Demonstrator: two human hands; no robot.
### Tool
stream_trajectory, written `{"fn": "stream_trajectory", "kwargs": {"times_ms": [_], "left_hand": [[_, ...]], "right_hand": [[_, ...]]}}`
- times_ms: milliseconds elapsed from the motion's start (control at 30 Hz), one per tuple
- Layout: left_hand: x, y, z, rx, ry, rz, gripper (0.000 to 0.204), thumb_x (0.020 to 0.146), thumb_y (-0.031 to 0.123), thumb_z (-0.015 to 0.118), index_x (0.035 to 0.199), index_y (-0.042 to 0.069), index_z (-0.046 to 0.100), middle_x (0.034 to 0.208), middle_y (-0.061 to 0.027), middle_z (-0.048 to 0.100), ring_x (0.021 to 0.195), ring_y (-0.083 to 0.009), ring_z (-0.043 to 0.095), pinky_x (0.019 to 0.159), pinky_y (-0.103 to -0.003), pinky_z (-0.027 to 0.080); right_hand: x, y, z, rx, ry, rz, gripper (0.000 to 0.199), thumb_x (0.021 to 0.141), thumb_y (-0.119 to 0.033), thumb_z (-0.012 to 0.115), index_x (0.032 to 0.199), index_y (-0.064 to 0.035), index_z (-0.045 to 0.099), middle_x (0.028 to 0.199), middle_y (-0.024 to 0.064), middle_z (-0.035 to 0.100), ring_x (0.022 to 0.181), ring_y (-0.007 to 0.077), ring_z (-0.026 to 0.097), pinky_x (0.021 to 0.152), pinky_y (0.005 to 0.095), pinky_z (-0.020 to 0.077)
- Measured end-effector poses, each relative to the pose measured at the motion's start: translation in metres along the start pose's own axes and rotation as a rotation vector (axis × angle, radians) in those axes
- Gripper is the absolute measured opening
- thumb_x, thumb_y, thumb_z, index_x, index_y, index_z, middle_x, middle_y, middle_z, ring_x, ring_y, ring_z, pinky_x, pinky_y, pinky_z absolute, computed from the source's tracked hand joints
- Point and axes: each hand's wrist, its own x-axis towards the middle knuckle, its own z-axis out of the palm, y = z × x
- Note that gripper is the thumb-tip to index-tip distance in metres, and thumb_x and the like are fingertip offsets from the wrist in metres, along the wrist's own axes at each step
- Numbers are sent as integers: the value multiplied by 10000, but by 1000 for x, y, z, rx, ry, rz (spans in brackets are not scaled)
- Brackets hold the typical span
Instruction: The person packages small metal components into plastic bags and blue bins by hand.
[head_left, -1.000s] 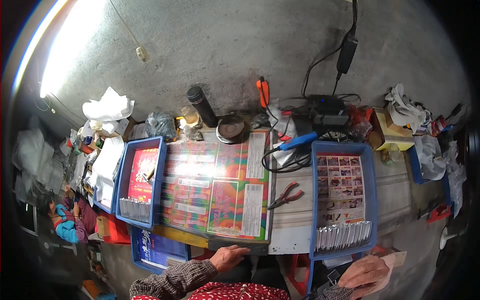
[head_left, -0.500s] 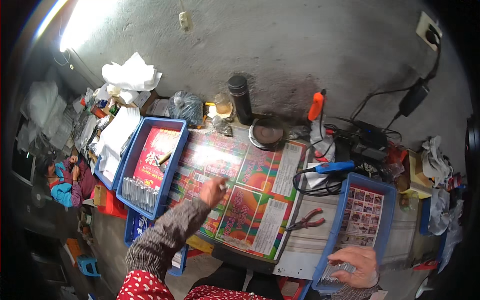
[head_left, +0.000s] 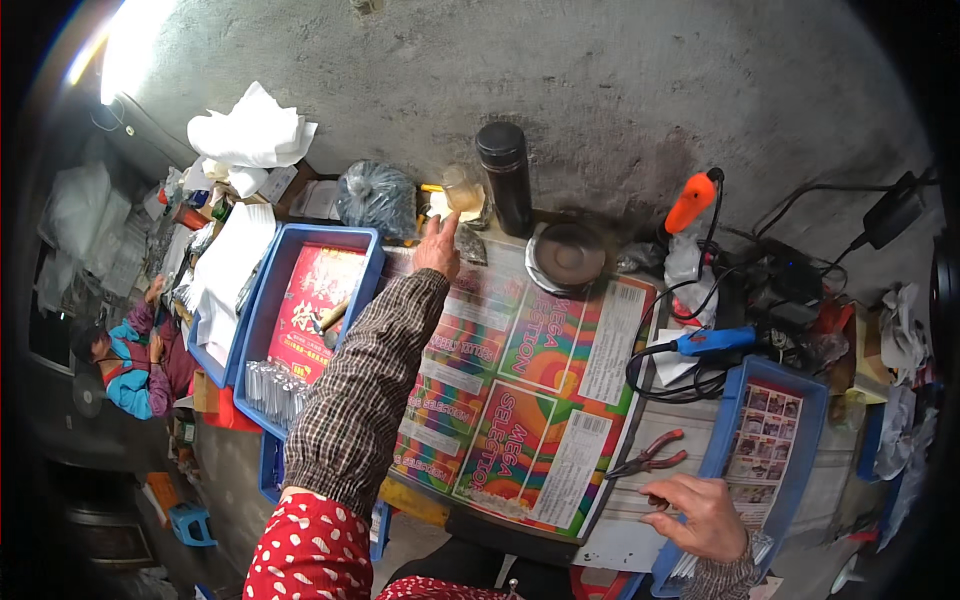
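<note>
My left hand (head_left: 438, 248) reaches to the far side of the table with its fingers stretched out, beside a small clear plastic bag (head_left: 470, 246) and just before a glass jar (head_left: 462, 190). Nothing shows in it. At the right, my right hand (head_left: 700, 515) hovers by the near left edge of a blue tray (head_left: 712, 462), thumb and fingers curled toward each other. A small dark spot shows between the fingertips; what it is I cannot make out. Pliers with red handles (head_left: 650, 455) lie just beyond this hand.
Another blue tray (head_left: 372, 270) at left holds silvery metal pieces (head_left: 275, 388). A black flask (head_left: 506, 180) and a dark round dish (head_left: 568, 255) stand by the wall. A blue-handled corded tool (head_left: 715, 341) lies at right. A person (head_left: 130, 365) sits far left.
My left hand has moved away from me, from mid-table to the small bag and jar. My right hand has come out from over the right tray toward the pliers, fingertips closer together. The view has shifted.
</note>
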Motion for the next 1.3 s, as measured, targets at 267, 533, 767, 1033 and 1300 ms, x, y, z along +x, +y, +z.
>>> {"fn": "stream_trajectory", "kwargs": {"times_ms": [267, 533, 767, 1033, 1300], "left_hand": [[15, -5, 12, -6, 66, 12, 282, 711, -6, 573, 950, 144, 568, 961, -168, 523, 845, -389, 587, 705, -464, 481], [-73, -8, -18, -350, -30, 197, 211, 653, 60, 622, 853, 103, 570, 797, -160, 539, 729, -377, 561, 642, -436, 471], [-150, 24, -94, -523, -703, 233, 313, 761, 48, 679, 1050, 79, 563, 909, -109, 581, 743, -200, 633, 624, -333, 529], [34, -147, -88, 32, 215, -192, 594, 696, 208, 693, 1224, 52, 469, 1054, -227, 549, 1014, -366, 530, 863, -431, 440], [113, -130, -63, 60, 153, -425, 711, 674, 333, 726, 1269, 47, 463, 1167, -224, 572, 1086, -325, 560, 936, -374, 441]], "right_hand": [[7, 12, 12, -11, -57, 47, 284, 714, -97, 723, 956, 17, 628, 801, 143, 635, 650, 236, 632, 575, 329, 502], [6, 15, 16, 18, -2, 129, 272, 748, -98, 692, 975, 32, 616, 802, 149, 629, 664, 230, 645, 572, 316, 518], [17, 22, 20, -29, -40, 175, 282, 741, -123, 700, 969, 22, 619, 771, 136, 617, 662, 230, 641, 601, 327, 505], [45, 13, 30, -49, -92, 205, 263, 741, -127, 697, 953, 10, 622, 766, 124, 614, 672, 241, 646, 591, 345, 493], [43, 39, 33, -89, -84, 232, 261, 743, -118, 688, 955, 15, 614, 770, 127, 605, 687, 252, 651, 594, 346, 492]]}}
